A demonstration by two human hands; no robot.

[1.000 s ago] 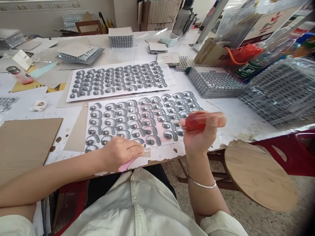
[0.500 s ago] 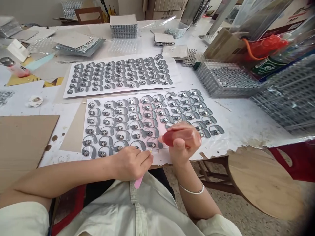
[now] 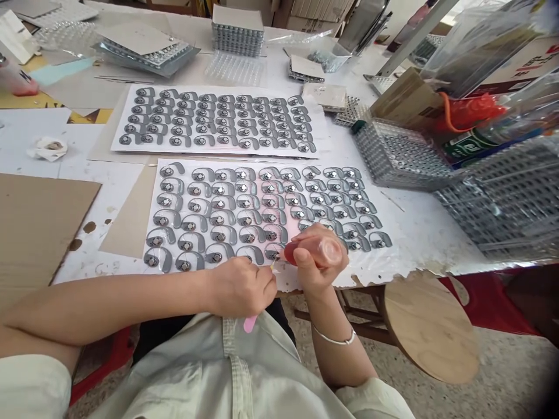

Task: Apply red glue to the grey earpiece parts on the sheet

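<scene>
My left hand [image 3: 244, 286] is closed around a thin tool with a pink handle [image 3: 250, 324]; its fine yellowish tip shows beyond my fingertips. My right hand [image 3: 311, 278] grips a squeeze bottle of red liquid [image 3: 328, 250], tilted so its nozzle points left. Both tips meet close to a grey hook-shaped part with a round silvery disc [image 3: 273, 255], in the front row of a white sheet [image 3: 188, 167]. Several rows of such parts lie on this sheet, some hidden behind my right hand. Pinkish stains run down its middle.
Behind lies a second sheet of similar parts [image 3: 218, 119]. At right stand clear trays of small metal pieces [image 3: 397, 154] and a green-labelled bottle [image 3: 469, 142]. Brown cardboard [image 3: 39, 233] lies at left. A round wooden stool [image 3: 430, 331] stands beyond the table's torn front edge.
The camera view has shifted and tilted slightly downward. The bottle in my right hand has turned, so its base now faces me more. My left hand keeps the pink-handled tool by the same part.
</scene>
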